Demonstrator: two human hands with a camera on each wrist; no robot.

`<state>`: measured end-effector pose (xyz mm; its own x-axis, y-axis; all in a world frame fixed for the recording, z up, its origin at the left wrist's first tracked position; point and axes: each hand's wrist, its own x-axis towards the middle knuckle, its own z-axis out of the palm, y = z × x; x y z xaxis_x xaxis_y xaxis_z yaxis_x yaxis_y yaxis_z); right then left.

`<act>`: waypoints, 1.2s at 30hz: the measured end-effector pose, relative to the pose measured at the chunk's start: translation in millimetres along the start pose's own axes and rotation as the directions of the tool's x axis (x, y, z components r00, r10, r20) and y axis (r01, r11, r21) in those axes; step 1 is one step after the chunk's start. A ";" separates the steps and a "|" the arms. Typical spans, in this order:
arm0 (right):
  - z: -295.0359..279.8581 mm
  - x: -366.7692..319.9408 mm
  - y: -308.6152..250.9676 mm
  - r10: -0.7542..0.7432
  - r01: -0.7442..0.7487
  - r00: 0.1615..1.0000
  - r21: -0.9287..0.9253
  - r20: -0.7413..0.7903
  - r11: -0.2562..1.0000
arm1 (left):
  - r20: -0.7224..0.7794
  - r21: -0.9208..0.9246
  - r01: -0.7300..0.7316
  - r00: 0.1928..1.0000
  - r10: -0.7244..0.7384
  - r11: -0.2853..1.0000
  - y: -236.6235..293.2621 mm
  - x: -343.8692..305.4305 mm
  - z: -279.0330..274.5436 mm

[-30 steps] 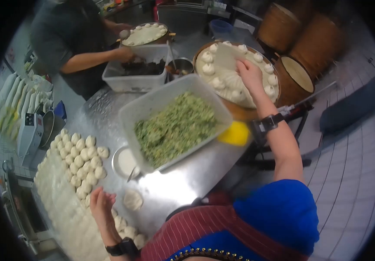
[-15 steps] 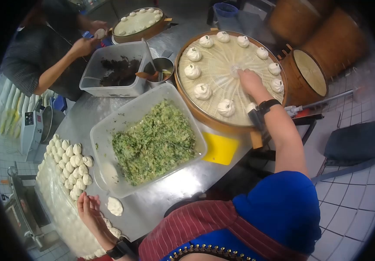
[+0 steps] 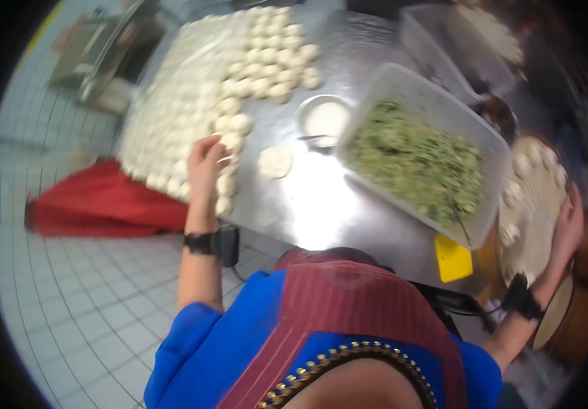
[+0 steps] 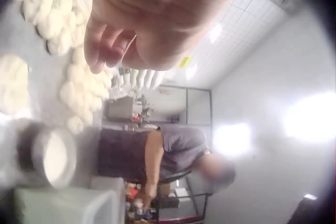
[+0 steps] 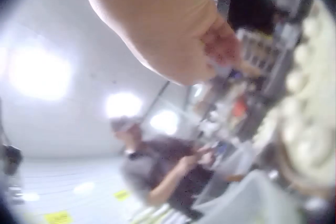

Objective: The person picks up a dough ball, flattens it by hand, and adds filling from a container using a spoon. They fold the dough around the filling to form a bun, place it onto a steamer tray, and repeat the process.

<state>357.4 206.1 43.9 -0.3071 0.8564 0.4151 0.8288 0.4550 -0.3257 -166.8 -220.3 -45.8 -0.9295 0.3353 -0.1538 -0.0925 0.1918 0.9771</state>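
Note:
My left hand point(image 3: 207, 167) hovers at the edge of the pale dough balls point(image 3: 267, 58), its fingers loosely bent. In the left wrist view a thin pale line shows between its fingers point(image 4: 105, 48). A flattened dough round point(image 3: 275, 162) lies on the metal table to its right. At the far right my right hand point(image 3: 568, 221) is over the side of a round steamer point(image 3: 536, 204), blurred, its fingers fairly straight. Filled buns point(image 3: 512, 194) sit on the steamer's pale liner. A plastic tub point(image 3: 376, 85) of chopped green filling point(image 3: 416, 157) stands between the hands.
A bowl of white powder point(image 3: 327, 119) with a spoon stands beside the tub. Near the table edge lies a yellow scraper point(image 3: 453, 259). A second tub point(image 3: 437, 41) is behind. Red cloth point(image 3: 110, 204) hangs at the left. Another person point(image 5: 163, 166) works across the table.
The head view has swung left and down, shifting the table rightward. My right hand has moved from the steamer's middle to its side. The pale sheet it held earliest no longer shows. My left hand stays near the dough.

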 end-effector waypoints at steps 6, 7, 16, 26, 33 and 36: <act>18.5 -70.9 -303.4 -0.287 -0.026 0.924 0.789 0.254 0.614 | 0.036 0.211 -0.004 0.999 -0.004 0.977 -94.0 5.2 -35.7; 38.8 -82.4 -333.2 -0.434 -0.136 0.810 0.846 0.394 0.515 | 0.131 0.249 -0.051 0.991 0.019 0.967 -104.0 4.1 -31.9; 293.0 -168.9 -442.5 -0.882 0.676 0.414 0.573 0.224 0.463 | 0.273 0.129 -0.044 0.962 0.008 0.991 -125.4 -17.8 -19.4; 248.2 -150.6 -452.7 -0.605 -0.109 0.376 0.681 0.702 0.724 | 0.414 -0.543 0.414 0.889 -0.196 0.730 -100.2 -21.5 -10.9; 269.3 -180.8 -410.8 -0.411 -0.606 0.452 0.610 0.792 0.510 | 0.574 -0.382 0.567 0.765 -0.294 0.730 -87.5 -21.3 -1.6; 277.9 -197.2 -395.3 -0.432 -0.222 0.617 0.671 0.658 0.707 | 0.492 -0.135 0.523 0.773 -0.401 0.842 -96.6 -19.5 7.0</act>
<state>-39.6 -74.9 -145.3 -0.8551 0.4924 -0.1626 0.3401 0.2957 -0.8927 -137.2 -238.8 -138.2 -0.5051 0.6363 -0.5831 -0.6120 0.2123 0.7618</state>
